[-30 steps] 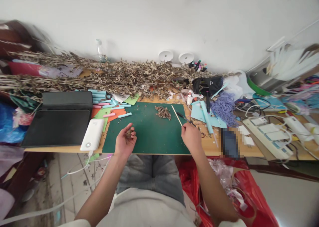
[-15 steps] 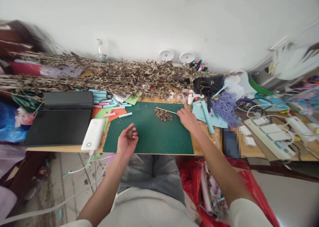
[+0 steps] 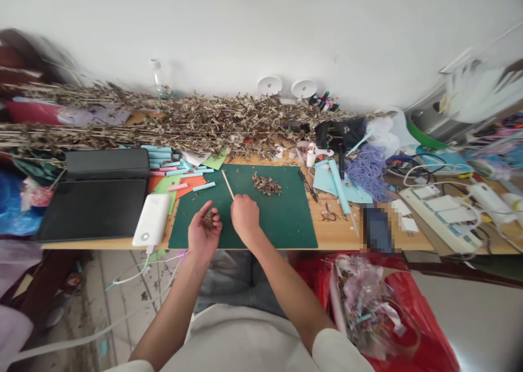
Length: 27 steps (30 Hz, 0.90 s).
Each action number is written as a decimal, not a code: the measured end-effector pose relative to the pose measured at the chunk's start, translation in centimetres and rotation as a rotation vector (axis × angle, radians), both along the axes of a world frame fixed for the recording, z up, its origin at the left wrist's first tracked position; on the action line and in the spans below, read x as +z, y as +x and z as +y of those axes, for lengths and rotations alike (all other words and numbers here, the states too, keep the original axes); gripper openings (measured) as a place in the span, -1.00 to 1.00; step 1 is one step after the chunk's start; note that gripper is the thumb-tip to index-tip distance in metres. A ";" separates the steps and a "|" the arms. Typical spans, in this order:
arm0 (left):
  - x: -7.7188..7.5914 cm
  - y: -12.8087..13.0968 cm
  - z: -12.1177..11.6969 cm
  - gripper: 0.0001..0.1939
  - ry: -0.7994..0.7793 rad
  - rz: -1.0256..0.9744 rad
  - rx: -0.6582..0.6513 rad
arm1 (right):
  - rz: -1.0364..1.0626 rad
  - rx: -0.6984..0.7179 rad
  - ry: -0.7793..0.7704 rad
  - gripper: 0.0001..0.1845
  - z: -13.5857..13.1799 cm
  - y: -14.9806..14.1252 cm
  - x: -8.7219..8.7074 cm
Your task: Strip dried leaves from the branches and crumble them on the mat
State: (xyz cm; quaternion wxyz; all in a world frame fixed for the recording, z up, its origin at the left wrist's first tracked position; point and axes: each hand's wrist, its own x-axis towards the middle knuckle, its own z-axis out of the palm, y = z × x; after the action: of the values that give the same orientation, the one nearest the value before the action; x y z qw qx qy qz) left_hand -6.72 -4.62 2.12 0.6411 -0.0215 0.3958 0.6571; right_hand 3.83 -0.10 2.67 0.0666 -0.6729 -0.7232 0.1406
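My left hand (image 3: 203,233) is palm up with its fingers curled round a small clump of dried leaves (image 3: 210,218). Just to its right, my right hand (image 3: 245,217) grips a thin pale wooden stick (image 3: 227,182), whose free end points up and left over the green cutting mat (image 3: 281,225). A loose pile of crumbled dried leaves (image 3: 267,184) lies on the mat, beyond my right hand. Near the mat's right edge rests a dark slim pen-like tool (image 3: 307,186).
Bundles of dried stalks (image 3: 229,121) line the wall. Left of the mat are a black tablet case (image 3: 93,206), a white power bank (image 3: 151,219) and rolled papers (image 3: 159,155). A glue gun (image 3: 317,154), purple yarn (image 3: 365,173) and a power strip (image 3: 443,219) sit right.
My right hand has moved left with the stick, away from the leaf pile, to beside my left hand. The dark tool at the mat's right edge is now uncovered. My left hand keeps its clump.
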 end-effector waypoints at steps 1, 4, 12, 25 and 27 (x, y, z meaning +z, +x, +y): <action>-0.1 -0.2 -0.1 -0.78 0.001 0.003 0.005 | 0.002 -0.044 -0.010 -0.73 0.3 -0.2 -0.1; -0.3 -0.5 -0.2 -0.79 0.002 -0.001 0.011 | 0.013 -0.148 -0.028 -0.76 0.9 0.5 -0.3; -0.8 -0.1 -0.3 -0.77 -0.002 0.007 -0.014 | 0.051 -0.340 -0.046 -0.84 -1.6 4.3 -0.5; 0.1 1.6 0.6 -0.89 0.100 -0.100 -0.039 | -0.027 -0.290 0.263 -0.78 -3.0 16.6 -1.1; 0.0 2.7 1.2 -0.88 0.082 -0.151 -0.088 | -0.120 -0.260 0.224 -0.77 -1.2 18.8 -1.3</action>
State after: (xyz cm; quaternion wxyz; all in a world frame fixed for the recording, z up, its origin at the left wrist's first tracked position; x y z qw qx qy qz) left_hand -4.05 -3.39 2.12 0.6978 -0.0271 0.3196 0.6404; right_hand 22.62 -1.28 1.32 0.1151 -0.7563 -0.6440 0.0090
